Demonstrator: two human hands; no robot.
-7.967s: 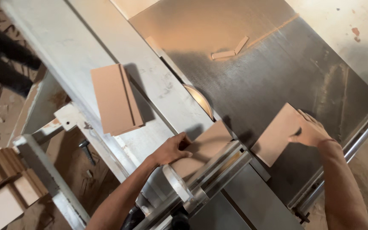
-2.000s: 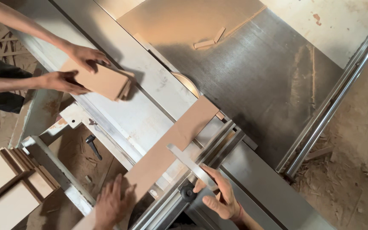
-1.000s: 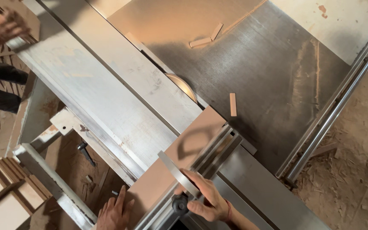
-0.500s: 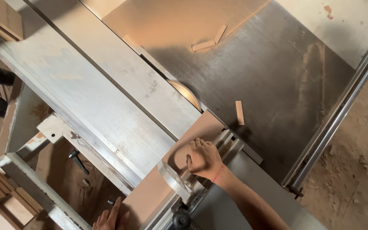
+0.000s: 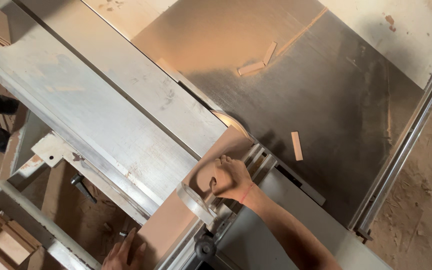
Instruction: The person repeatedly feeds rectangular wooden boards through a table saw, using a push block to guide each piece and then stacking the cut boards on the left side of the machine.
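On the big metal saw table (image 5: 326,100), a long brown board (image 5: 196,200) lies flat, with its far end touching the round saw blade (image 5: 233,122). The right hand (image 5: 231,179) is curled into a loose fist and presses down on the board, just a little way back from the blade. The left hand (image 5: 123,252) is down at the near end of the board. Its fingers look spread flat on the wood, but only part of it shows, so I cannot tell for sure.

To do this well, I think the board should stay tight against the ribbed metal fence (image 5: 256,165) beside the right hand, and flat on the table. The push should be slow and even. The fist should stay back from the blade and off the line of the cut.

Past the blade, the grey table is mostly open. One small wood strip (image 5: 296,145) lies near the blade, and two more scraps (image 5: 257,61) lie well apart from it, farther up. A long rail (image 5: 406,145) marks the table's far edge, with dusty floor (image 5: 431,200) beyond it. On the other side of the blade, the wide sliding bed (image 5: 106,115) has bare room on it.
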